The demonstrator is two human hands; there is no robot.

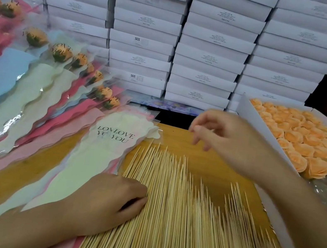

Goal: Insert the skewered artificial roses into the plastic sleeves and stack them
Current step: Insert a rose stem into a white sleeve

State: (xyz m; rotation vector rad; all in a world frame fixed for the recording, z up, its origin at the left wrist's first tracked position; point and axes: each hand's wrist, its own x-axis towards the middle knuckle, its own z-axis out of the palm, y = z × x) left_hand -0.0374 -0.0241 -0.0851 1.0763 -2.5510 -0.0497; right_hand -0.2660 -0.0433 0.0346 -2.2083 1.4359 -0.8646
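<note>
Many skewers (174, 217) cover the counter (214, 154) toward its front edge, with empty sleeves (91, 155) just left of them, sleeved roses (61, 53) fanned along the left edge, and loose roses (300, 137) boxed at the right. The left hand (109, 204) rests on the skewers with its fingers (138, 187) bent. The right hand (227, 139) hovers blurred with fingers curled, and I cannot tell whether either hand grips anything.

The left hand (109, 204) is rested, fingers bent, on pale bamboo skewers (185, 215) spread over the yellow wooden tabletop (177, 137); the blurred right hand (227, 139) is held above, near a white cardboard box (252, 122) of orange artificial roses (308, 140).
</note>
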